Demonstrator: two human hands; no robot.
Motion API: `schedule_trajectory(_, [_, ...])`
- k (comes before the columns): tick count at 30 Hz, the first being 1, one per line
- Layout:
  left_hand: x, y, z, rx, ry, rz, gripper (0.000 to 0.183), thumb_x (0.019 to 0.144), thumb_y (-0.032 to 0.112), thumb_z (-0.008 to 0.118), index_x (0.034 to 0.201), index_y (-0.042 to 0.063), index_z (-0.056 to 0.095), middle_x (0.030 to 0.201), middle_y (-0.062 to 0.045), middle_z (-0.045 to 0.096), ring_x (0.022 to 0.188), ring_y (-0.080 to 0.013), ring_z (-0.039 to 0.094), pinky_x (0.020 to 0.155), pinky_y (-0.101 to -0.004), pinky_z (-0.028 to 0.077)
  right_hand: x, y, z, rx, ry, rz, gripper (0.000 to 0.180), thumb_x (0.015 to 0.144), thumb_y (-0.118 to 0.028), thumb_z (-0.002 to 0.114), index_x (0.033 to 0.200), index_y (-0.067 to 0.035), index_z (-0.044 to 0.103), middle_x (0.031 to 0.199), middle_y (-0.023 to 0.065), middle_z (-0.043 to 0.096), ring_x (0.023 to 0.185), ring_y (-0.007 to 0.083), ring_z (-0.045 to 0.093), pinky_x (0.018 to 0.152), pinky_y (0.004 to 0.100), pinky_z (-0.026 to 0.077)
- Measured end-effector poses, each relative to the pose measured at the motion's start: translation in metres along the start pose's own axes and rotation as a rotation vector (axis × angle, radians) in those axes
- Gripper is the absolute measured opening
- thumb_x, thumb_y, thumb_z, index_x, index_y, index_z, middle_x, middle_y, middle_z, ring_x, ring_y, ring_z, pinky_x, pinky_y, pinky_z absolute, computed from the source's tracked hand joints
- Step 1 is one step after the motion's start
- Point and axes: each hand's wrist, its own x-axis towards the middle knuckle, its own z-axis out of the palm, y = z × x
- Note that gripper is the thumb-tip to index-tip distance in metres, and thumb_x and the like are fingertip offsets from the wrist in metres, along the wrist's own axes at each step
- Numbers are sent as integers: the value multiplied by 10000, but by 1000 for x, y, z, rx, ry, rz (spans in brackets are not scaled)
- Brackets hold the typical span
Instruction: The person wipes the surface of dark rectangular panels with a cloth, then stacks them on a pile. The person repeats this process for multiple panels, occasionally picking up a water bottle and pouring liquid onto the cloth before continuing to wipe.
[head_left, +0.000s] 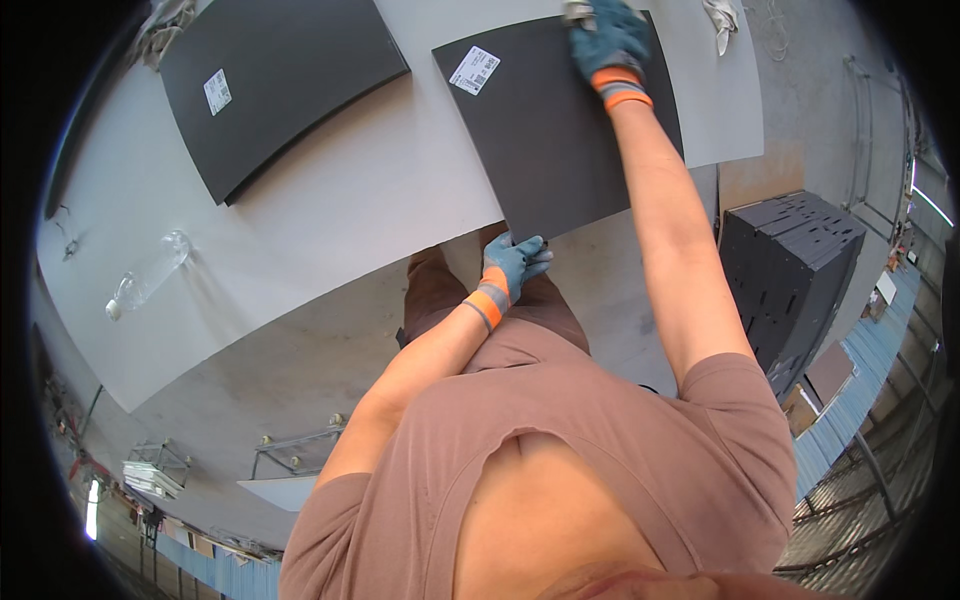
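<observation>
A dark grey flat panel (555, 127) lies on the white worktable, its near end jutting past the table's front edge. It bears a white printed label (474, 70) near its far left corner. My left hand (517, 262), in a blue-coated glove with an orange cuff, grips the panel's near left corner. Over the panel's far right part reaches my right hand (611, 37), gloved the same way and blurred. A pale bunched thing (579, 13), seemingly a cloth, is in its grasp; the hand hides part of it.
More dark panels, stacked, with a label (218, 92), lie on the white worktable (337, 202) at left. A clear plastic bottle (154, 274) lies near the front left. A pale rag (722, 24) lies at far right. Beside me on the right stands a tall stack of dark boards (787, 255).
</observation>
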Motion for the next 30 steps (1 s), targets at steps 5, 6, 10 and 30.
schedule_trajectory(5, [3,2,-4,47,-2,26,137,998,77,669,1113,5,647,994,-95,706,826,-230,726,704,-340,634,2,-62,-43,85,-192,7,468,980,-325,537,1316,-24,661,1420,211,608,1424,352,475,1233,486,302])
schedule_trajectory(6, [3,4,-4,76,-22,19,136,998,79,669,1109,4,648,993,-98,705,819,-231,725,700,-342,633,-7,-76,-41,154,-153,-63,462,969,-315,547,1311,-27,662,1423,205,607,1413,353,487,1232,484,303])
schedule_trajectory(10, [3,4,-9,108,-42,20,149,1006,93,655,1127,7,649,996,-118,711,814,-236,727,721,-353,632,-25,-113,-49,435,-52,-409,430,943,-294,567,1292,-65,671,1434,176,602,1369,348,526,1201,474,345])
schedule_trajectory(30, [9,-3,-12,74,-33,0,173,994,74,661,1152,4,652,1019,-119,716,814,-230,733,694,-338,635,-126,-85,-103,529,-228,-275,413,854,-193,682,1265,-153,691,1286,114,667,1211,319,627,1056,431,516])
